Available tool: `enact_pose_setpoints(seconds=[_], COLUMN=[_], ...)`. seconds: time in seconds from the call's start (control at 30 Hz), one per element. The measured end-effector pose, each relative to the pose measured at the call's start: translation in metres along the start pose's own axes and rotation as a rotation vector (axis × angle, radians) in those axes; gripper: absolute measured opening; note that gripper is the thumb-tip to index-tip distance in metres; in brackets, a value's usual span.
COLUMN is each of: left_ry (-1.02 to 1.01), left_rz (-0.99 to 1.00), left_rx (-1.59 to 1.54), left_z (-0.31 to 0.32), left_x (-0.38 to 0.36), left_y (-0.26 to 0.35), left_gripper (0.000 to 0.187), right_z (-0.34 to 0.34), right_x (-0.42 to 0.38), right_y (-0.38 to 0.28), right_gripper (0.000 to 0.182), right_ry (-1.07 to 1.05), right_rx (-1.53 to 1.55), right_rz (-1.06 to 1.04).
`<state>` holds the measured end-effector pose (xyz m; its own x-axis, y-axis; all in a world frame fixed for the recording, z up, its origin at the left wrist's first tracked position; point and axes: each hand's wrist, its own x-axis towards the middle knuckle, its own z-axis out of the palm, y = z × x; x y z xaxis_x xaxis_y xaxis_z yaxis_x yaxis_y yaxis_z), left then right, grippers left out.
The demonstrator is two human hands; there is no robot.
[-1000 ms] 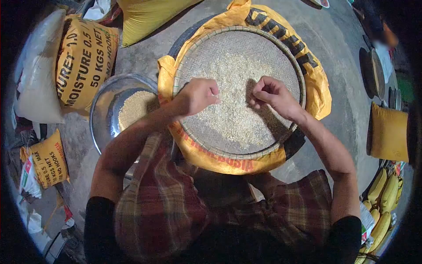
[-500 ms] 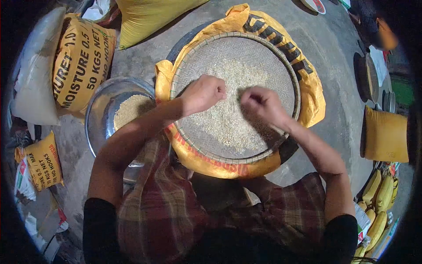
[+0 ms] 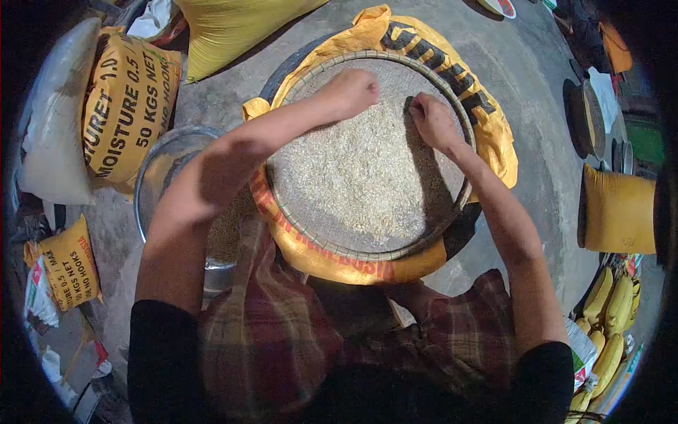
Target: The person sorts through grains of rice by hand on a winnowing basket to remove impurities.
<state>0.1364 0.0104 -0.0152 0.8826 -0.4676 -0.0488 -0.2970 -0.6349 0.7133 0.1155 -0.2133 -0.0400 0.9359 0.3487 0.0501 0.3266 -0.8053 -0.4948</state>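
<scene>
A round woven bamboo tray (image 3: pixel 311 233) lies before me, with pale husked grain (image 3: pixel 353 169) spread over its middle and front. Over the far left part of the tray is my left hand (image 3: pixel 353 93), its fingers curled closed. My right hand (image 3: pixel 434 121) hovers above the far right of the grain, fingertips pressed together and casting a long shadow. Anything inside either hand is too small or hidden to make out. Beneath the tray, a yellow printed sack (image 3: pixel 417 265) wraps around a dark round base.
A metal basin (image 3: pixel 152 166) holding brownish grain stands left, partly behind my left arm. Large yellow sacks (image 3: pixel 131 106) and a fuller sack (image 3: pixel 240 32) sit beyond it. On the right are another sack (image 3: pixel 618 212), bananas (image 3: pixel 607 311) and a dark pan (image 3: pixel 593 120).
Both hands have moved away from me, from the middle of the grain to the tray's far part. The right hand has also shifted slightly right, and the basin's grain is more covered by my arm.
</scene>
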Motion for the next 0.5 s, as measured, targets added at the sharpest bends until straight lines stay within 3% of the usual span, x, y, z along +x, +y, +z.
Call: enact_pose_setpoints(seconds=[0.1,0.17,0.23,0.3,0.43,0.5], left_ry=[-0.036,-0.026,-0.061,-0.046,-0.066,0.059], left_rz=[0.039,0.116,0.114,0.004,0.048,-0.073], left_rx=[-0.048,0.126,0.138,-0.021,0.049,-0.156], left_z=[0.026,0.047,0.052,0.051,0.034,0.027], left_x=[0.024,0.03,0.025,0.025,0.014,0.001], left_y=[0.011,0.009,0.01,0.008,-0.001,-0.003], left_gripper=[0.016,0.014,0.014,0.013,0.01,0.009], right_z=[-0.011,-0.018,-0.017,-0.016,-0.017,-0.018], right_x=[-0.008,-0.022,-0.043,-0.062,-0.084,-0.083], right_y=[0.012,0.011,0.002,-0.006,0.0,0.002], right_gripper=[0.016,0.017,0.014,0.012,0.008,0.009], right_ry=[-0.049,-0.081,-0.105,-0.135,-0.208,-0.194], right_rx=[0.037,0.077,0.093,0.113,0.132,0.143], right_rz=[0.049,0.049,-0.033,-0.028,-0.012,-0.002])
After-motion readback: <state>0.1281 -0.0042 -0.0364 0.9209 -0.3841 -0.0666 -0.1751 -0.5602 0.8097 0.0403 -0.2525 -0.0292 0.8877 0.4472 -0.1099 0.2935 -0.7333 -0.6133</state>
